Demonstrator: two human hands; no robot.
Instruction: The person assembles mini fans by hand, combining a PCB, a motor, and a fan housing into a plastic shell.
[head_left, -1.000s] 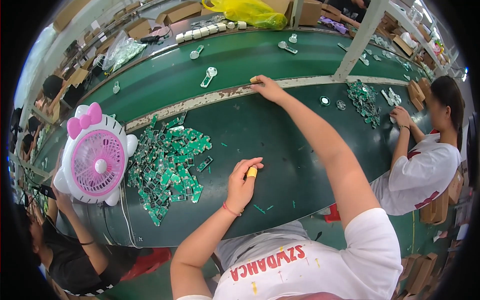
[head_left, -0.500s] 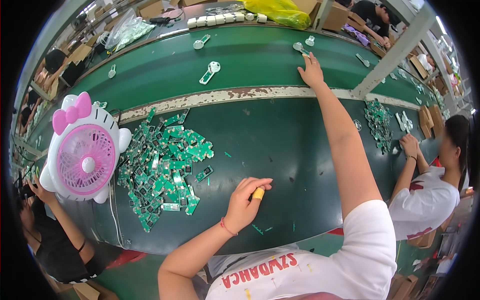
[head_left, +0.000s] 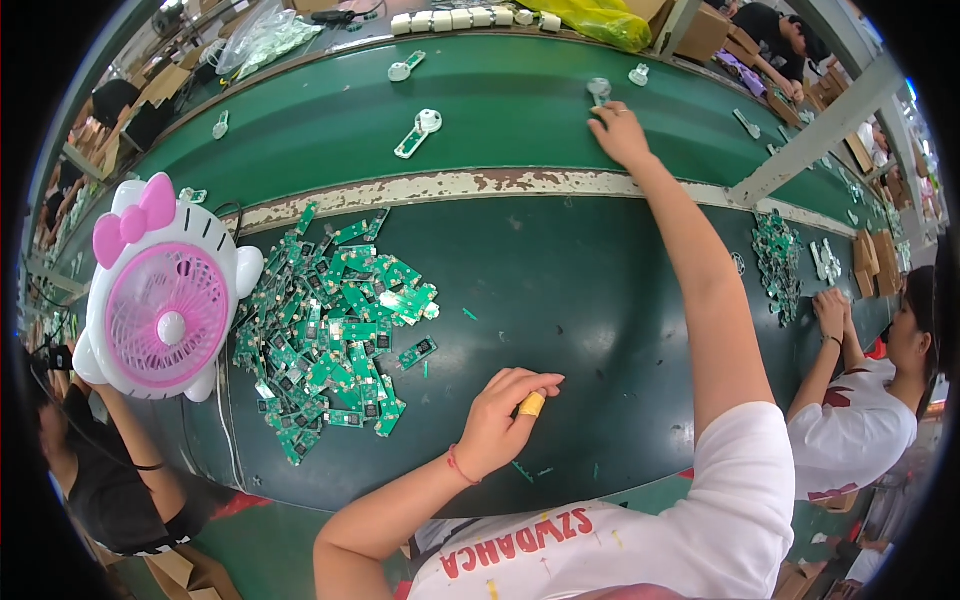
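Observation:
Stretched out over the green belt, my right hand (head_left: 622,137) has its fingertips closed on the lower end of a white round-headed part (head_left: 599,92), which is blurred by motion. My left hand (head_left: 505,412) hovers over the dark table in front of me, its fingers curled and pressed together, a yellow wrap on one digit. Whatever those fingers may hold is hidden beneath them. A loose pile of green circuit boards (head_left: 335,345) spreads to the left of that hand, with a single board (head_left: 417,352) at its right edge.
A white and pink fan (head_left: 165,310) stands left of the pile. More white parts with boards (head_left: 418,134) lie on the belt (head_left: 500,105). A chipped ledge (head_left: 480,184) and a post (head_left: 815,130) border it. Co-workers sit at both sides; another board pile (head_left: 777,265) lies right.
The white part by my right hand has turned so its narrow end points toward me, and my fingers have closed on it. My left hand has shifted slightly in the view.

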